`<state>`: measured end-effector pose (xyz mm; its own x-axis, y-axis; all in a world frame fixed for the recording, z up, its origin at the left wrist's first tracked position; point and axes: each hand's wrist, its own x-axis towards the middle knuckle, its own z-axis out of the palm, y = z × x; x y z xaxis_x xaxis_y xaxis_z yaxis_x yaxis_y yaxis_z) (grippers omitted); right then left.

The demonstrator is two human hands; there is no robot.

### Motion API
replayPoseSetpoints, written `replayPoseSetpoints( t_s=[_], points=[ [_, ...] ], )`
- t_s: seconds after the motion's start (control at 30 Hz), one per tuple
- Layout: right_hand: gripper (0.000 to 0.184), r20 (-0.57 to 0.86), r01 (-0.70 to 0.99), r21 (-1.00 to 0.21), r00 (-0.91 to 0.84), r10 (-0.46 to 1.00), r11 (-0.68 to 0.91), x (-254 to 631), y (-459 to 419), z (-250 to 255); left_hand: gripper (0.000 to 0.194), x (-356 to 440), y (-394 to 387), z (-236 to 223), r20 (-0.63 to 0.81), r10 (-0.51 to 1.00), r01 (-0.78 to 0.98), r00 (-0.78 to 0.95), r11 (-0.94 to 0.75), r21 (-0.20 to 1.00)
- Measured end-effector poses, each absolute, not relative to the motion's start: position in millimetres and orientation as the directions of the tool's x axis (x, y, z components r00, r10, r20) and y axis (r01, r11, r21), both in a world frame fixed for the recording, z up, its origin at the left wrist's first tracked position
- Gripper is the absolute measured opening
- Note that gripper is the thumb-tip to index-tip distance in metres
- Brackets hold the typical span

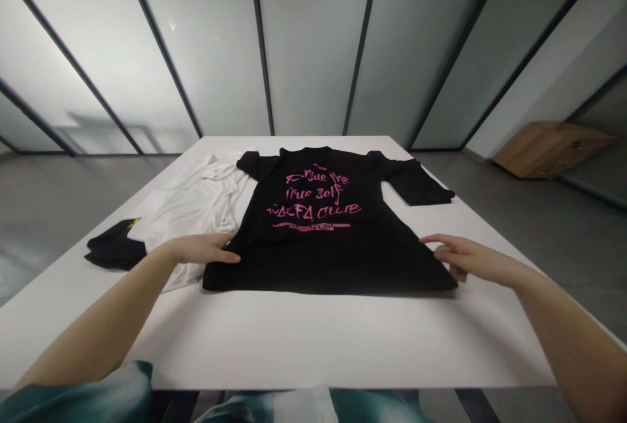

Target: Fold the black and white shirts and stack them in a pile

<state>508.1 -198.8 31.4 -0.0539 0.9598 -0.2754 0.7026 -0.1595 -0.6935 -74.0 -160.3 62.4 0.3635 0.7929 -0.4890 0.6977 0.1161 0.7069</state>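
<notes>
A black T-shirt point(323, 234) with pink lettering lies spread flat on the white table point(304, 338), hem toward me. My left hand point(203, 248) rests palm down on the shirt's left edge near the hem, fingers stretched out together. My right hand point(463, 256) touches the shirt's right hem corner, fingers extended and slightly curled at the edge. Neither hand has lifted any cloth.
A white garment point(196, 204) lies crumpled left of the black shirt, partly under it. A small folded black garment point(115, 250) sits near the table's left edge. A wooden cabinet point(548, 147) stands on the floor at the right. Glass wall panels rise behind the table.
</notes>
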Motion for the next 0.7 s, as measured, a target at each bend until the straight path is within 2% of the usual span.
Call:
replayPoseSetpoints(
  t_s=[0.07,0.1,0.17,0.27,0.33,0.43,0.53,0.6,0.7],
  points=[
    [0.059,-0.343,0.774,-0.608,-0.057,0.938,-0.175,514.2,-195.7,30.9,0.077,-75.2,-154.0,68.1,-0.555,0.78,0.81,0.289,0.11,0.576],
    [0.059,-0.328,0.8,-0.58,-0.053,0.943,-0.157,514.5,-191.5,33.5,0.082,-74.0,-148.6,72.8,-0.561,0.794,0.857,0.233,0.105,0.505],
    [0.057,-0.202,0.855,-0.513,-0.031,0.979,-0.079,507.4,-179.8,42.0,0.088,-67.6,-136.3,84.0,-0.525,0.839,0.93,0.138,0.072,0.36],
    [0.05,-0.082,0.92,-0.392,-0.058,0.995,0.021,479.7,-163.5,51.2,0.084,-52.1,-125.2,93.6,-0.492,0.864,0.987,0.107,-0.031,0.16],
    [0.043,-0.111,0.954,-0.286,-0.12,0.987,0.084,459.2,-157.4,48.2,0.077,-44.2,-126.6,88.4,-0.556,0.823,0.993,0.117,-0.083,0.085],
    [0.043,-0.19,0.996,-0.08,-0.064,0.98,0.05,444.3,-152.6,31.5,0.068,-45.8,-136.7,67.4,-0.639,0.754,0.988,0.152,-0.091,0.127],
    [0.056,-0.162,0.993,0.063,0.106,0.981,-0.097,452.4,-149.2,13.5,0.055,-61.6,-146.5,48.8,-0.583,0.769,0.959,0.262,-0.138,0.249],
    [0.058,-0.156,0.991,0.048,0.132,0.979,-0.126,461.8,-149.5,6.1,0.051,-73.5,-151.7,43.2,-0.535,0.762,0.912,0.365,-0.176,0.371],
    [0.043,-0.19,0.991,-0.111,0.05,0.981,-0.072,468.3,-159.9,0.3,0.062,-83.9,-161.8,39.5,-0.457,0.751,0.791,0.477,-0.141,0.595]
  ],
)
